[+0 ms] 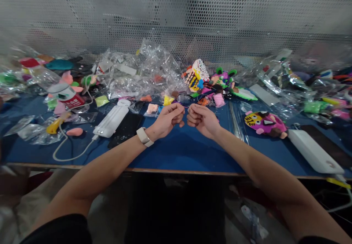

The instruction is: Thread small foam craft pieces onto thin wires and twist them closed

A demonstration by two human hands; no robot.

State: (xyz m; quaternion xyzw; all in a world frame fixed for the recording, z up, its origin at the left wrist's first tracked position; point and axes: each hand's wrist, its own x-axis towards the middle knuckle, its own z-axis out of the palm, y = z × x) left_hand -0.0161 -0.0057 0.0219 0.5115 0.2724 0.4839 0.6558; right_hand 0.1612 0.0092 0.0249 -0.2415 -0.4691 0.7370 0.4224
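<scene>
Pinched closed, your left hand [171, 116] and right hand [202, 119] face each other with fingers curled in, thumb against forefinger; a thin pinkish strand [186, 107] spans the small gap between them, its ends hidden in your fingertips. It sits near the middle of the view, above the blue table [178, 154].

From the left, a white container with a red label [66, 95] stands among coloured lumps and clear wrapping. In front of it lie a yellow piece [56, 123] and a pink oval lump [74, 131]. Next, a white cable [55, 155] curves to a white power bank [113, 119], beside a dark flat slab [125, 128]. You wear a pale band [145, 137] on your left wrist. Beyond your hands, crumpled clear bags [154, 68] are heaped before a perforated metal panel [176, 13].

Just right of that heap is a colourful figure with a speckled white top [198, 76], then a green-eared figure [222, 77]. Further right, a yellow-and-magenta figure [265, 124] lies near a second white power bank [315, 150].
</scene>
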